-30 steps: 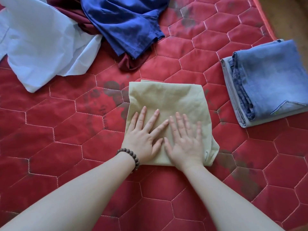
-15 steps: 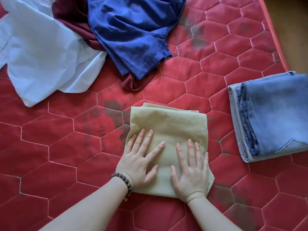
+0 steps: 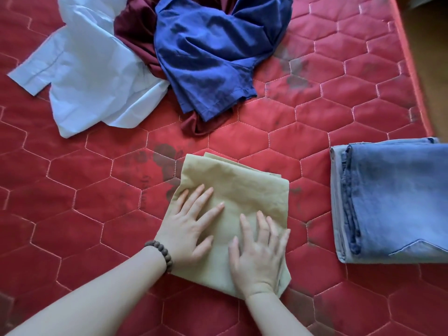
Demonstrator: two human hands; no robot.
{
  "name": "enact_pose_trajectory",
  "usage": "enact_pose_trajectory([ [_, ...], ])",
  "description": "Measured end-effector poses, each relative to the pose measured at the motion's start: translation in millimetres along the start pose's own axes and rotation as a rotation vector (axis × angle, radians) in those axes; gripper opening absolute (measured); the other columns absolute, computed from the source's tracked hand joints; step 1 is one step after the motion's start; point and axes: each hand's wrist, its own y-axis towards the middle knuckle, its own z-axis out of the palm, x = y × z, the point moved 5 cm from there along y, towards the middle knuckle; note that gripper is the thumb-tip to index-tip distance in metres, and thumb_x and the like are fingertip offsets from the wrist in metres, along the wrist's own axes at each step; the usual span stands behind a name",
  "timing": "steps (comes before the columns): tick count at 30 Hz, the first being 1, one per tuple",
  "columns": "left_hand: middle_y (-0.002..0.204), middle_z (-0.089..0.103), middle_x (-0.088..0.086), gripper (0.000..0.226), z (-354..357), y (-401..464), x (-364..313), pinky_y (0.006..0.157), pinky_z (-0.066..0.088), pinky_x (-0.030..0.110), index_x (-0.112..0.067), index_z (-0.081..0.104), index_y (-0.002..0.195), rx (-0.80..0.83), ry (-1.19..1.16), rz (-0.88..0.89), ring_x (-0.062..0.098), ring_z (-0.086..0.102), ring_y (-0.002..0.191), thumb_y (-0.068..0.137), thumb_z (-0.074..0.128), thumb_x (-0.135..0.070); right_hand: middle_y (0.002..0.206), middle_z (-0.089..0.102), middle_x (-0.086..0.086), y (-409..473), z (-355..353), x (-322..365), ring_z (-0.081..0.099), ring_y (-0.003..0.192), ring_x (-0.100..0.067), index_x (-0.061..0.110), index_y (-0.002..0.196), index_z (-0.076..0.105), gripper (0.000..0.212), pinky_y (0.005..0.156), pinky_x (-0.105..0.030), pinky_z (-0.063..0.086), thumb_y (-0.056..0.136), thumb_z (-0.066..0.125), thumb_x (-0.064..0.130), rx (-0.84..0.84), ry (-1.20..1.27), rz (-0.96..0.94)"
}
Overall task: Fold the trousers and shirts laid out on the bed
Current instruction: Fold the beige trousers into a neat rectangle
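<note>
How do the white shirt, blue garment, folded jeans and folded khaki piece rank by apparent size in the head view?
1. white shirt and blue garment, too close to rank
2. folded jeans, cut by frame
3. folded khaki piece

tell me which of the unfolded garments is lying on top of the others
The blue garment. It is draped over the maroon garment, which in turn overlaps the white shirt to its left, and nothing lies on the blue one.

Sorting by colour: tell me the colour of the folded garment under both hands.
Khaki-beige folded garment, seen in the head view.
</note>
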Motion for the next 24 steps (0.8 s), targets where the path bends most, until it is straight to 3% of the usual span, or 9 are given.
enact_pose_trajectory([
  [2, 0.159, 0.021, 0.01, 0.072, -5, 17, -5, 0.118, 0.007, 0.052, -0.027, 0.032, 0.149, -0.016, 0.06, 0.004, 0.027, 0.01, 0.148, 0.081, 0.048, -0.046, 0.132, 0.056, -0.012, 26, -12, 7, 0.042, 0.129, -0.027, 0.02, 0.115, 0.067, 0.045, 0.111, -0.064, 0.015, 0.079, 0.043, 0.03, -0.061, 0.015, -0.072],
  [4, 0.161, 0.014, 0.005, 0.065, -8, 41, -1, 0.119, 0.002, 0.053, -0.028, 0.028, 0.151, 0.011, 0.102, -0.008, 0.025, 0.003, 0.149, 0.089, 0.035, -0.047, 0.144, 0.048, -0.009, 55, -12, 16, 0.034, 0.14, -0.025, 0.018, 0.131, 0.057, 0.051, 0.115, -0.06, 0.005, 0.084, 0.04, 0.026, -0.007, -0.005, -0.144],
  [6, 0.162, 0.003, -0.003, 0.063, -5, 61, 9, 0.117, -0.01, 0.052, -0.033, 0.017, 0.152, 0.057, 0.158, -0.055, 0.023, -0.013, 0.146, 0.093, 0.015, -0.052, 0.158, 0.026, -0.002, 73, 2, 23, 0.015, 0.148, -0.02, 0.019, 0.15, 0.031, 0.057, 0.116, -0.059, -0.007, 0.094, 0.037, 0.027, 0.14, -0.052, -0.185],
  [8, 0.161, -0.003, -0.008, 0.062, 2, 71, 17, 0.115, -0.013, 0.057, -0.041, 0.008, 0.151, 0.068, 0.209, -0.082, 0.024, -0.018, 0.146, 0.092, 0.005, -0.058, 0.162, 0.008, 0.003, 79, 19, 22, 0.0, 0.149, -0.015, 0.018, 0.154, 0.008, 0.061, 0.114, -0.056, -0.016, 0.098, 0.028, 0.032, 0.208, -0.112, -0.179],
  [10, 0.162, 0.002, -0.009, 0.059, 8, 74, 23, 0.111, -0.001, 0.068, -0.046, 0.01, 0.149, 0.036, 0.183, -0.104, 0.026, -0.011, 0.148, 0.092, 0.012, -0.061, 0.161, 0.011, 0.0, 80, 27, 19, 0.003, 0.149, -0.014, 0.012, 0.153, 0.01, 0.063, 0.115, -0.054, -0.015, 0.095, 0.024, 0.034, 0.176, -0.154, -0.153],
  [13, 0.162, 0.01, -0.003, 0.063, 9, 75, 26, 0.109, 0.008, 0.07, -0.044, 0.015, 0.15, -0.027, 0.066, -0.109, 0.023, -0.002, 0.149, 0.091, 0.026, -0.061, 0.16, 0.02, -0.006, 80, 30, 19, 0.014, 0.148, -0.018, 0.008, 0.152, 0.021, 0.065, 0.117, -0.055, -0.008, 0.092, 0.031, 0.034, 0.118, -0.138, -0.131],
  [18, 0.162, -0.004, 0.008, 0.069, 0, 74, 51, 0.12, 0.0, 0.05, -0.042, 0.02, 0.15, -0.135, -0.248, -0.316, 0.028, -0.008, 0.149, 0.085, 0.035, -0.061, 0.16, 0.017, -0.01, 79, 26, 10, 0.012, 0.148, -0.024, 0.015, 0.151, 0.028, 0.068, 0.117, -0.055, -0.004, 0.089, 0.036, 0.042, 0.057, -0.109, -0.014],
  [22, 0.16, -0.018, 0.004, 0.064, 3, 57, 54, 0.12, -0.002, 0.036, -0.054, 0.004, 0.146, -0.1, -0.369, -0.404, 0.033, -0.002, 0.148, 0.092, 0.037, -0.06, 0.161, -0.003, -0.006, 68, 22, -6, -0.002, 0.149, -0.027, 0.024, 0.153, 0.008, 0.069, 0.118, -0.054, 0.001, 0.093, 0.028, 0.051, 0.084, -0.034, 0.17],
  [24, 0.16, -0.018, 0.002, 0.065, 5, 36, 46, 0.119, -0.004, 0.032, -0.052, 0.0, 0.147, -0.116, -0.369, -0.394, 0.02, -0.005, 0.148, 0.092, 0.034, -0.06, 0.161, -0.004, -0.013, 55, 20, -16, 0.003, 0.149, -0.032, 0.028, 0.152, 0.002, 0.068, 0.12, -0.05, 0.005, 0.097, 0.035, 0.052, 0.107, 0.032, 0.217],
])
